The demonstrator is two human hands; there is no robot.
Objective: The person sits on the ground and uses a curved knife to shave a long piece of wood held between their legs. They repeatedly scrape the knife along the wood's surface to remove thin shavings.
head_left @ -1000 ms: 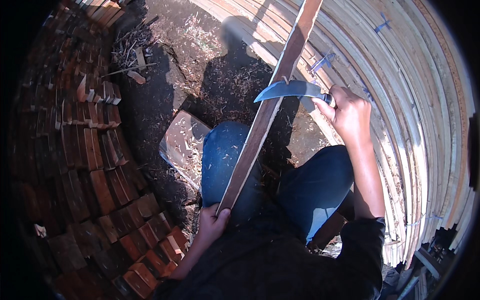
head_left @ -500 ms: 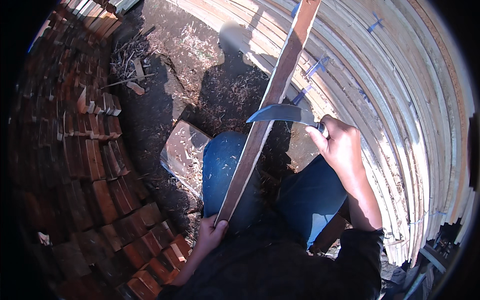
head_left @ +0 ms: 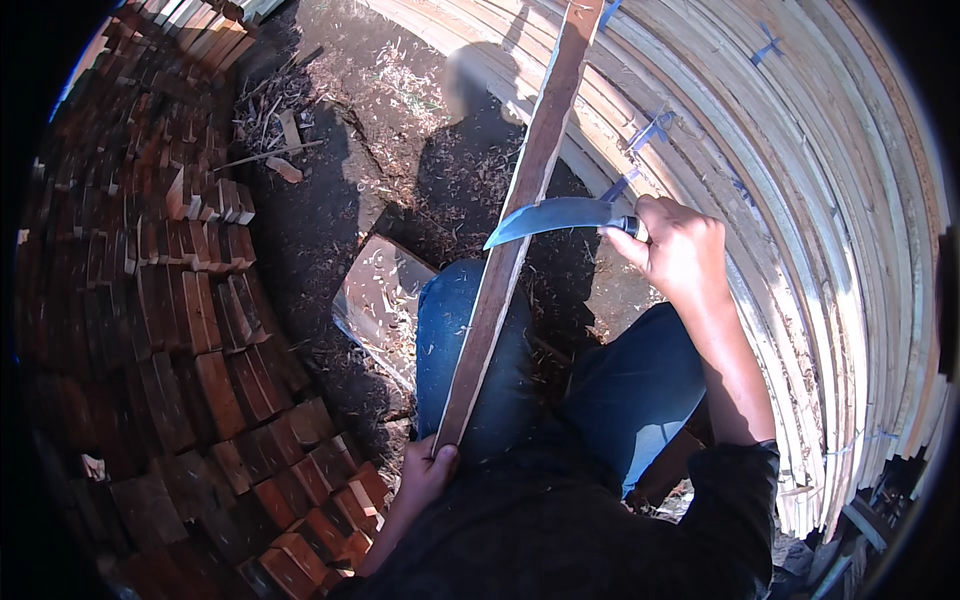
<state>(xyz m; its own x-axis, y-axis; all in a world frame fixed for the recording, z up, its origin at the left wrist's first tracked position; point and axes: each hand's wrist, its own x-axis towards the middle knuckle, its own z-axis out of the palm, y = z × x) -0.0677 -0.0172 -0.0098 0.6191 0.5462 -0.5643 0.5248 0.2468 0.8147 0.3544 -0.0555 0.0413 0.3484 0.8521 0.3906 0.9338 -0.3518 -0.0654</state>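
Observation:
My left hand (head_left: 428, 468) grips the near end of a long, narrow wooden strip (head_left: 487, 312), thumb on top. The strip has a dark brown face and pale, rough edges, and slants up across my left thigh toward the top of the view. In my right hand (head_left: 680, 245) is a curved knife (head_left: 555, 216), held by its dark handle. Its bluish blade points left and lies across the strip about midway along. Whether the edge bites into the wood cannot be made out.
Stacked reddish-brown wood blocks (head_left: 205, 375) rise on the left. Long pale strips (head_left: 800, 230), some tied with blue bands, curve along the right. A block (head_left: 385, 300) dusted with shavings lies beside my left knee. Wood shavings and scraps (head_left: 285, 125) litter the dirt ground.
The knife has tilted, its tip lower and handle higher, and my right hand has moved slightly up. The strip's far end has swung left. The whole view has shifted a little.

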